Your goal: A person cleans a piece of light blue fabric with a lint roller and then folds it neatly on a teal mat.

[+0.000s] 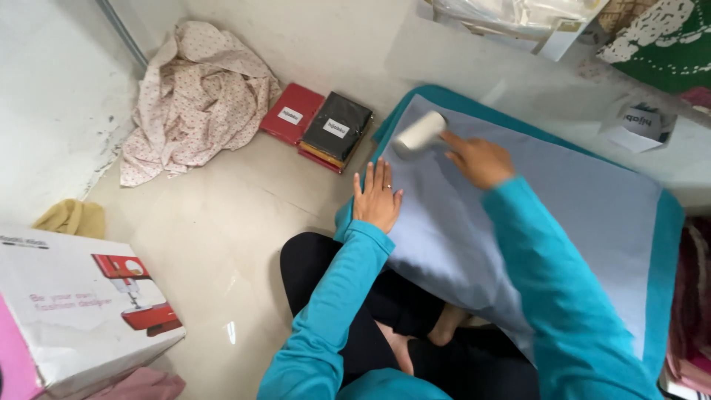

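Your right hand (pixel 480 158) grips the handle of a white lint roller (pixel 419 133), fingers curled closed around it, with the roller head lying on the pale blue cloth (pixel 533 215) near that cloth's far left corner. Your left hand (pixel 378 198) lies flat, fingers straight and slightly spread, holding nothing; it presses down on the left edge of the pale blue cloth, just below the roller. The pale blue cloth is spread over a teal cloth (pixel 670 244), whose border shows around its far and right edges, and its near part drapes over your crossed legs. Left of the pale blue cloth, beyond its far corner, a red packet (pixel 292 112) and a black packet (pixel 337 127) lie side by side on the floor. Further left of the cloth sits a crumpled dotted fabric (pixel 196 92). Well to the left and nearer you stands a white sewing machine box (pixel 81 311).
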